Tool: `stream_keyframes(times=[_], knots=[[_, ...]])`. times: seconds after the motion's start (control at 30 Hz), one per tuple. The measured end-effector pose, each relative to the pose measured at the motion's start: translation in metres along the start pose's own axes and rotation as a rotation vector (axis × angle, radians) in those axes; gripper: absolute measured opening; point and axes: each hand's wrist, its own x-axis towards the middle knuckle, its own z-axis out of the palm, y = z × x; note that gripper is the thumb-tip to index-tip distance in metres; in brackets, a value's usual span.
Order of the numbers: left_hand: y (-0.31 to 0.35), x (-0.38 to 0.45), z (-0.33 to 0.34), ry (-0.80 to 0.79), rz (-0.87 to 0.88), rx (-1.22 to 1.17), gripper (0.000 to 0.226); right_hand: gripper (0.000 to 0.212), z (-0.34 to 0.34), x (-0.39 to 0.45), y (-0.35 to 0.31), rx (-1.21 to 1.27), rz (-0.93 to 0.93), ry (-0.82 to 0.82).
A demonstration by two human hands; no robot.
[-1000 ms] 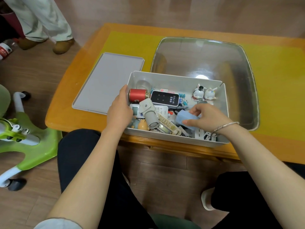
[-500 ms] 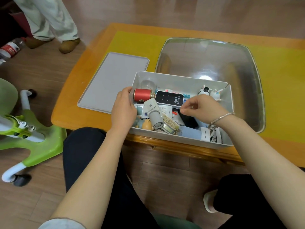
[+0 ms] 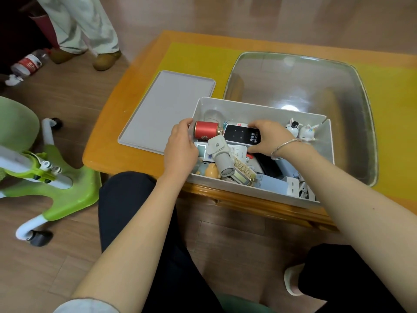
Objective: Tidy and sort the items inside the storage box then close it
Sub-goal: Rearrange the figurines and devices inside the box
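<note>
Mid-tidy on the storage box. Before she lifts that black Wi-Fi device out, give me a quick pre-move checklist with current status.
1. Right hand on the black Wi-Fi device: ok, fingers curl over its right end.
2. Grip fully closed on it: cannot tell, the palm hides the contact.
3. Left hand steadying the storage box: ok, it rests at the left wall beside the red cylinder.
4. Nothing lying on the device: ok, its top face is bare.
5. Lid off and clear: ok, it lies flat on the table left of the box.
6. Rabbit figurines out of the hand's way: ok, upright in the far right corner.
</note>
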Motion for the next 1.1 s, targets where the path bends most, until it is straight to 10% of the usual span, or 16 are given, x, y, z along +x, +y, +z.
stream_keyframes(times=[1.1], knots=[[-0.011, 0.001, -0.007, -0.086, 0.015, -0.162, 0.04, 0.039, -0.008, -0.043, -0.027, 0.225, -0.061, 0.038]])
